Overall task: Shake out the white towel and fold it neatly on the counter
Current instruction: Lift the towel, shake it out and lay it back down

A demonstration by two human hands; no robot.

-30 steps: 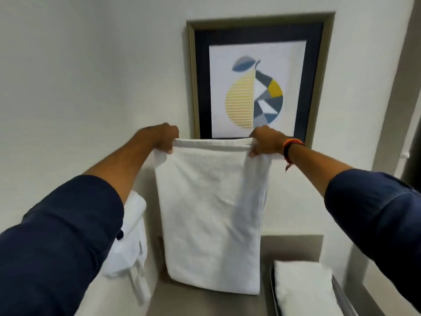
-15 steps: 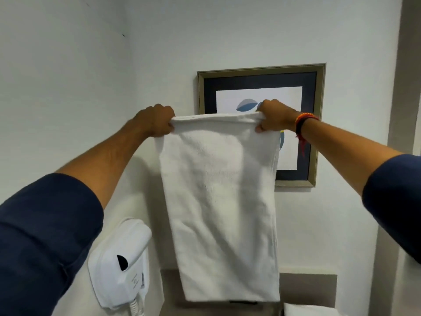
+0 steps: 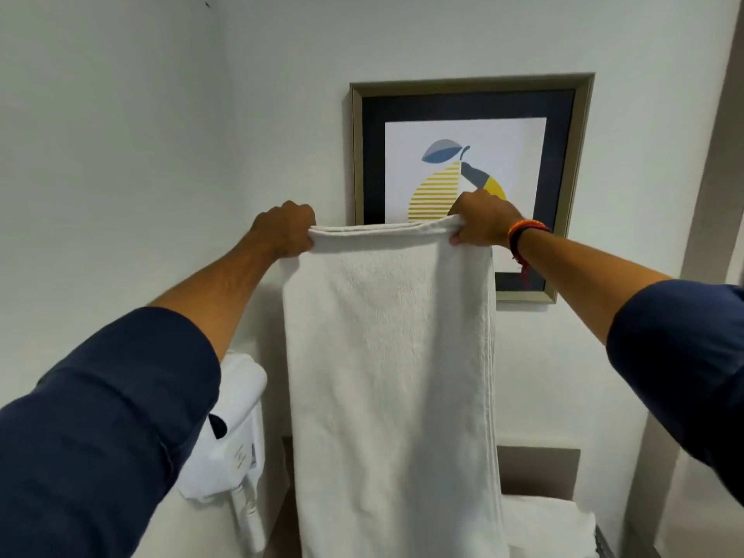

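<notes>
White terry towel hangs straight down in front of the framed pear print, long axis vertical, top hem roughly level across. Looks doubled over: stacked edges show along the top hem and down the right side. The left hand is closed over the top left corner, fingers curled round the hem. The right hand is closed on the top right corner, thumb under, knuckles covering the lower part of the print. A braided wristband sits on the right wrist.

Key relation: all the cloth lies below the hands, hanging free between both outstretched arms. Both hands sit at near equal height and equal reach, neither clearly nearer. The bottom edge runs out of view at the frame's lower border, so I cannot tell whether it touches anything.

Below the print, to the lower right of the hanging cloth, a folded white towel lies in a dark-edged tray; the grey worktop backsplash shows just above it. Wall hairdryer is left of the cloth, low.

Judgement: shake-out stage, fold not yet begun. Next move probably lowers the cloth onto the worktop beneath, keeping the hem taut.
</notes>
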